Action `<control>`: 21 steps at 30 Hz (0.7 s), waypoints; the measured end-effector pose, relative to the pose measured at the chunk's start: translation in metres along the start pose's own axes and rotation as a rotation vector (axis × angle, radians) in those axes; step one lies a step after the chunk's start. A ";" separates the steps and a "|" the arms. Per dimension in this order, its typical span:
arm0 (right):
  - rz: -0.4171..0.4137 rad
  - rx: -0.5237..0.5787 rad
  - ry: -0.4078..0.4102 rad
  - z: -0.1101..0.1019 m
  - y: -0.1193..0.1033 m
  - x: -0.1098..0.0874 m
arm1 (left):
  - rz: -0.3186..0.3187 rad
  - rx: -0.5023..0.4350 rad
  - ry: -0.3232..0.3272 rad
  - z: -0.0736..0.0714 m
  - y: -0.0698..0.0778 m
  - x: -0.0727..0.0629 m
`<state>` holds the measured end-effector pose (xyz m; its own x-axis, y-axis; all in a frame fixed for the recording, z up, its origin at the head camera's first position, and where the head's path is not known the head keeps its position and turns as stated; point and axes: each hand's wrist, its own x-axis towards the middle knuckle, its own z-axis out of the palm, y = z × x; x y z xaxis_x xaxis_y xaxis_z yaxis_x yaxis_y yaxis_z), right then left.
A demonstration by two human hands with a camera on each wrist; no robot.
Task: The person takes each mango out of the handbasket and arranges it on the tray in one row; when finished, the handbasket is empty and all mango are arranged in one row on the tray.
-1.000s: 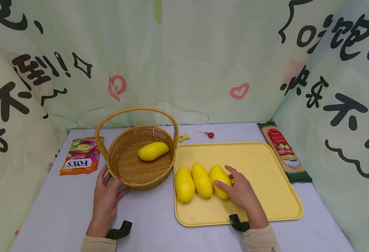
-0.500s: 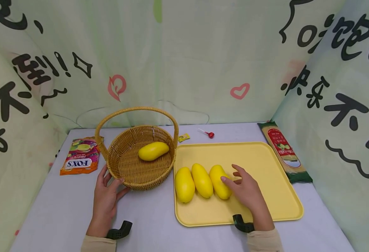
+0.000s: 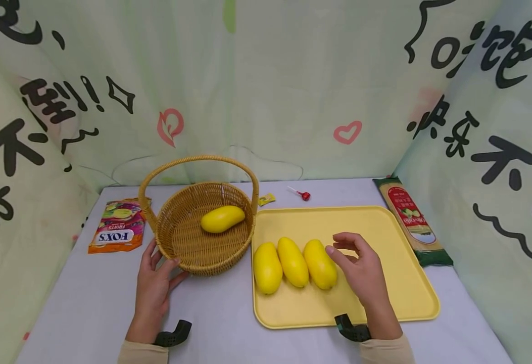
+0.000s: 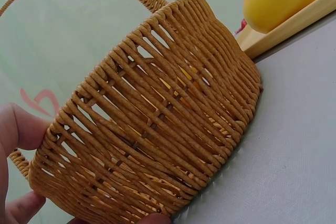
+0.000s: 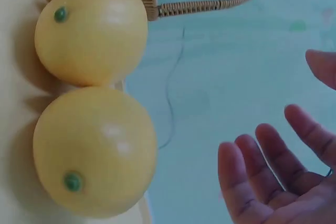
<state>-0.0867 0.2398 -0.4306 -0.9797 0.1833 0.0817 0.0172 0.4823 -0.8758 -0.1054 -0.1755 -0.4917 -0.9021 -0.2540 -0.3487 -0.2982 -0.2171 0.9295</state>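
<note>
A wicker basket (image 3: 202,258) with a tall arched handle stands left of centre, with one yellow mango (image 3: 222,219) inside. My left hand (image 3: 153,288) holds its near left side; in the left wrist view one digit bends over the rim and other fingertips touch the outer weave (image 4: 142,114). Three more mangoes lie side by side on a yellow tray (image 3: 384,242): left (image 3: 268,268), middle (image 3: 293,262) and right (image 3: 320,264). My right hand (image 3: 363,268) hovers just right of the right mango, apart from it, fingers loosely bent with nothing between them.
A colourful FOX'S candy bag (image 3: 117,225) lies left of the basket. Behind the tray are a small yellow wrapped candy (image 3: 266,199) and a red lollipop (image 3: 305,195). A green-ended packet (image 3: 411,217) lies along the tray's right edge. Printed curtains enclose the white table.
My right hand has let go of the right mango and drawn away to the right and up. The left hand and basket have stayed in place.
</note>
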 end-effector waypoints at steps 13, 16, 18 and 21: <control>-0.473 -0.095 -0.323 0.036 -0.062 0.019 | -0.010 -0.006 0.011 -0.002 -0.001 0.001; -0.522 -0.157 -0.430 0.051 -0.079 0.028 | -0.008 -0.009 0.010 -0.002 0.000 0.001; -0.547 -0.230 -0.492 0.061 -0.090 0.035 | -0.009 -0.009 0.008 -0.002 0.001 0.000; -0.569 -0.337 -0.564 0.077 -0.103 0.044 | -0.006 -0.010 -0.004 -0.001 0.001 0.000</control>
<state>-0.1468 0.1324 -0.3729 -0.8085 -0.5721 0.1382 -0.5348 0.6160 -0.5784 -0.1049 -0.1762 -0.4911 -0.9016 -0.2485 -0.3539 -0.3007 -0.2281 0.9261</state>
